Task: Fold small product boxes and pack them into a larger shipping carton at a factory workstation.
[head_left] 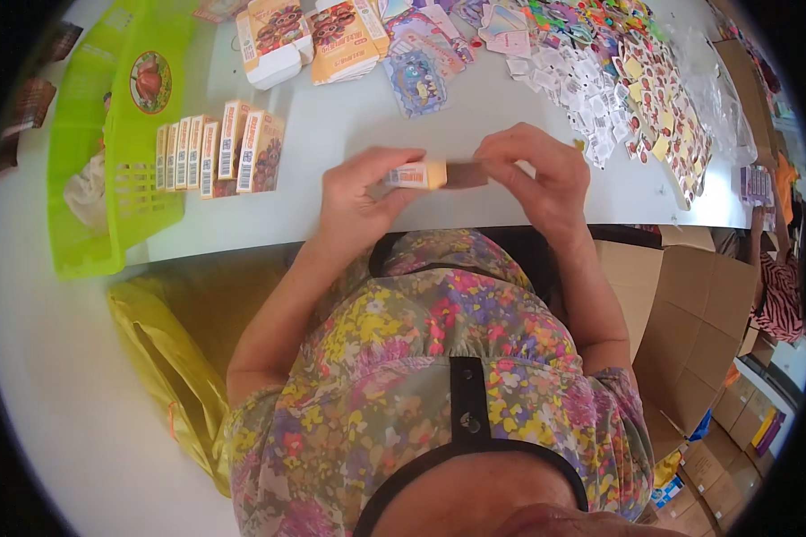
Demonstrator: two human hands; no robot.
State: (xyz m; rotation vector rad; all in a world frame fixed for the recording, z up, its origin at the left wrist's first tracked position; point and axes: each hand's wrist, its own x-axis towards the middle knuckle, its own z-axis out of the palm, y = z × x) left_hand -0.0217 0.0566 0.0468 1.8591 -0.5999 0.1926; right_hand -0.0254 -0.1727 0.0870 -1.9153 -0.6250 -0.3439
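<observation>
Floral top, yellow, pink blossoms; short sleeves; black neckline trim; black placket, dark buttons.

We see a smooth, white counter with a soft sheen, a green basket of hard plastic, and the held box in smooth, printed paperboard. Around these, we find floral cloth, a glossy, creased yellow plastic bag and matt brown cardboard.

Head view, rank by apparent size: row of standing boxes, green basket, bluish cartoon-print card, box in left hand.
1. Green basket
2. Row of standing boxes
3. Bluish cartoon-print card
4. Box in left hand; blurred, partly covered, so judged by its visible part
</observation>
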